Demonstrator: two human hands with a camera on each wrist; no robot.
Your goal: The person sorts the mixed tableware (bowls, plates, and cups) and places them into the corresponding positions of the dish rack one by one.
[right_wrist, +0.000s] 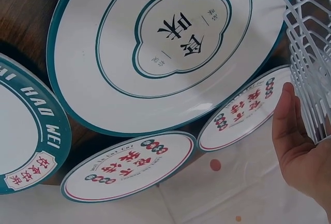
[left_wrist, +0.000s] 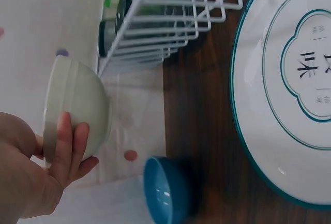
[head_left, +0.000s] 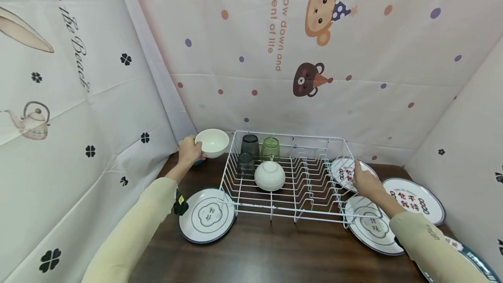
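Note:
Up at the back left, my left hand [head_left: 190,150] holds a white bowl [head_left: 212,142] by its side, just left of the rack. In the left wrist view, fingers lie along the outside of that bowl [left_wrist: 83,100]. My right hand [head_left: 366,181] grips the right side of the white wire dish rack [head_left: 271,208]; the right wrist view shows its fingers against the wires, partly hidden. Inside the rack's left part stand dark glasses [head_left: 250,145], a green glass mug [head_left: 270,148] and a white bowl [head_left: 270,175] turned upside down.
A blue bowl [left_wrist: 164,190] stands on the dark wooden table [head_left: 235,257] beneath my left hand. One white plate [head_left: 207,215] lies left of the rack. Several plates, one large and rimmed in teal [right_wrist: 170,110], lie to its right. Printed cloth [head_left: 243,99] hangs behind.

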